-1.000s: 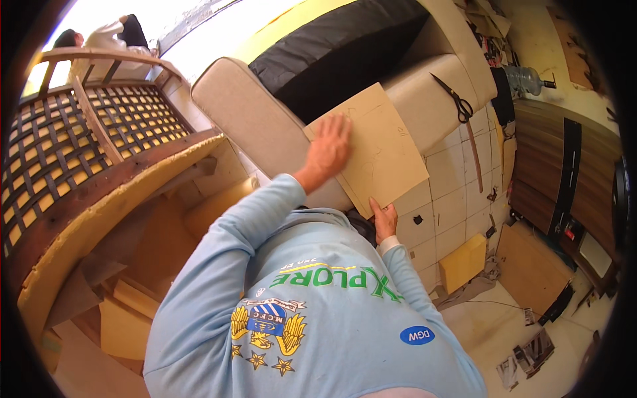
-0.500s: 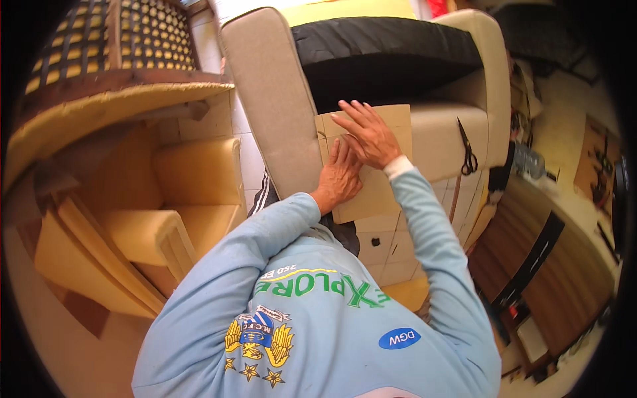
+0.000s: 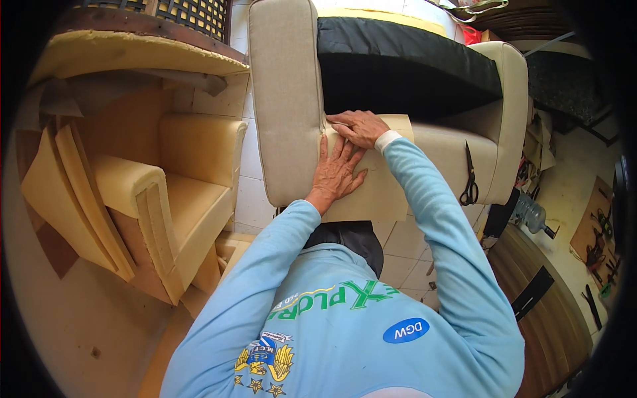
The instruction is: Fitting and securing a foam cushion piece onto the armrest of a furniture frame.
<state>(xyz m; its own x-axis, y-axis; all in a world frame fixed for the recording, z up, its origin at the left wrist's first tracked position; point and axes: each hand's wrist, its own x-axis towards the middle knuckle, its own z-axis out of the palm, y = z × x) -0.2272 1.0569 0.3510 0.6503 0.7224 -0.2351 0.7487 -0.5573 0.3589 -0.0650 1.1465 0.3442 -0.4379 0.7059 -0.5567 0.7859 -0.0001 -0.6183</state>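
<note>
A thin tan card sheet [image 3: 378, 192] lies over the front part of a beige sofa seat [image 3: 451, 136], against the inner side of the padded left arm [image 3: 285, 99]. My left hand [image 3: 337, 172] rests flat on the sheet with its fingers spread, fingertips near the arm. My right hand [image 3: 361, 128] lies across the sheet's far left corner, index finger stretched to the seam beside the arm. Its other fingers are partly bent and touch the left fingertips. Black-handled scissors [image 3: 469, 179] lie on the seat to the right. Behind is a black fabric-covered part [image 3: 411, 73].
To the left stands a foam-covered armchair [image 3: 199, 186] with foam panels [image 3: 83, 192] leaning beside it. A webbed frame [image 3: 192, 16] is at the far left. On the right are a clear water bottle [image 3: 531, 213], a brown striped surface [image 3: 557, 292] and scattered tools [image 3: 599, 239].
My right hand has moved left and lowered from a raised, spread pose to the sheet's corner by the arm. My left hand's fingers have spread. The view has shifted.
</note>
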